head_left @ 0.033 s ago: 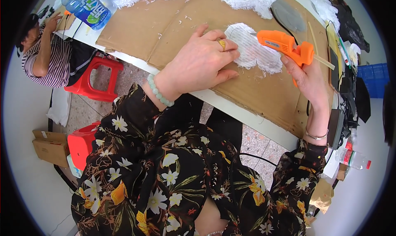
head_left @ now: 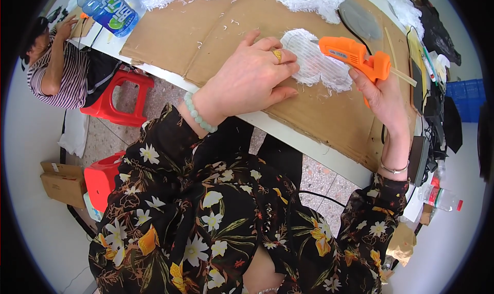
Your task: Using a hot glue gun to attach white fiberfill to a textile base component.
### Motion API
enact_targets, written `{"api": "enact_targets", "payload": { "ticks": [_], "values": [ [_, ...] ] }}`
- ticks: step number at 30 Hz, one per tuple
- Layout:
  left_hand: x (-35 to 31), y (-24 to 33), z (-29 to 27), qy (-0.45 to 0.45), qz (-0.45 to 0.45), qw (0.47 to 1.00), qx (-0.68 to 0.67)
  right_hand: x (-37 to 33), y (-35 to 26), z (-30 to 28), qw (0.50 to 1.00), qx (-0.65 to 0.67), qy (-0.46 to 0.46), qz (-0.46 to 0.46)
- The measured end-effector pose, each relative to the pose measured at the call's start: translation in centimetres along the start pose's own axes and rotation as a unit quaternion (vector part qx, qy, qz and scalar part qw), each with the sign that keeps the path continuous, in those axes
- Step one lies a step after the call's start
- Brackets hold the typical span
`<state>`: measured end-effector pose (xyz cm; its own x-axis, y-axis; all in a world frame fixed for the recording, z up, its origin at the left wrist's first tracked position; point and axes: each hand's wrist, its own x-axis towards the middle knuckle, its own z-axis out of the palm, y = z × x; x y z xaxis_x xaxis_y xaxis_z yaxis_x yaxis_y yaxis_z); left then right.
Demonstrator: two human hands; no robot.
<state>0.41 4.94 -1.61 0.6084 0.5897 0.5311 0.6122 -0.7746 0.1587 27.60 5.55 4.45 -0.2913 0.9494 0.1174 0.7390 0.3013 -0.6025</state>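
Note:
On the cardboard lies a white fuzzy fabric piece (head_left: 312,57) with a ribbed face, a lobed outline and frayed edges. My left hand (head_left: 252,75) rests palm down at its left edge, fingers stretched and thumb apart, the fingertips touching the fabric. An orange hot glue gun (head_left: 352,55) is gripped in my right hand (head_left: 383,96), its nozzle pointing left over the piece. A translucent glue stick (head_left: 404,77) sticks out of the gun's back. Whether the nozzle tip touches the fabric, I cannot tell.
Cardboard (head_left: 216,37) covers the white table. More white fuzzy pieces (head_left: 311,1) lie at the far side, beside a clear round lid-like disc (head_left: 360,19). A blue bottle (head_left: 110,11) stands far left. Another person (head_left: 56,67) sits beyond a red stool (head_left: 121,98). Cables and clutter line the right.
The glue gun has shifted very slightly left and away from me, along with my right hand. My left hand and the fabric piece look unmoved.

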Motion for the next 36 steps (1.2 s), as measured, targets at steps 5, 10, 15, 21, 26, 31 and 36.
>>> {"api": "enact_targets", "payload": {
  "ticks": [5,10,15,21,26,31,36],
  "values": [
    [0.1,-0.1,0.3,-0.003,-0.001,1.000,-0.002,0.5,-0.5,1.0,0.998,-0.044,-0.009,0.033],
    [0.2,0.3,-0.2,0.000,-0.003,1.000,-0.007,0.6,-0.2,1.5,0.998,-0.050,0.021,-0.034],
    [0.0,0.2,0.0,0.001,-0.005,1.000,-0.006,0.9,-0.2,1.6,0.998,-0.060,-0.003,0.027],
    [0.1,0.1,0.0,0.002,-0.005,1.000,-0.014,1.1,-0.3,1.9,0.997,-0.079,0.007,0.008],
    [0.1,0.1,-0.1,0.004,-0.004,1.000,-0.010,1.2,-1.3,2.0,0.997,-0.081,-0.005,0.017],
    [0.3,0.2,0.2,0.005,-0.006,1.000,-0.015,1.0,-1.0,2.2,0.998,-0.052,0.006,-0.028],
    [0.2,0.2,0.2,0.002,-0.010,1.000,-0.011,1.3,-1.4,1.9,0.997,-0.059,-0.020,0.046]
  ]
}}
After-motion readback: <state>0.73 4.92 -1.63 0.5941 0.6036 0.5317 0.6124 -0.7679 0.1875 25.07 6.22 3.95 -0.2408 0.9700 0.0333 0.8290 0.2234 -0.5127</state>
